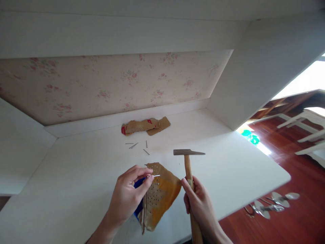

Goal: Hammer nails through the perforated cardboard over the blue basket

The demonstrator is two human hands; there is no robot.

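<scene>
My left hand (128, 196) pinches a thin nail (156, 176) between thumb and fingertips, held over a torn brown and orange piece of perforated material (159, 196) lying on the white desk (76, 176). Something blue shows beneath that hand. My right hand (199, 203) is wrapped around the wooden handle of a hammer (188, 162), whose metal head sits upright just right of the perforated piece.
Several loose nails (138, 146) lie further back on the desk, in front of a crumpled brown packet with red marks (144, 126) against the floral wall panel. The desk's right edge drops to a red wooden floor with white chairs (304, 132) and shiny metal pieces (271, 203).
</scene>
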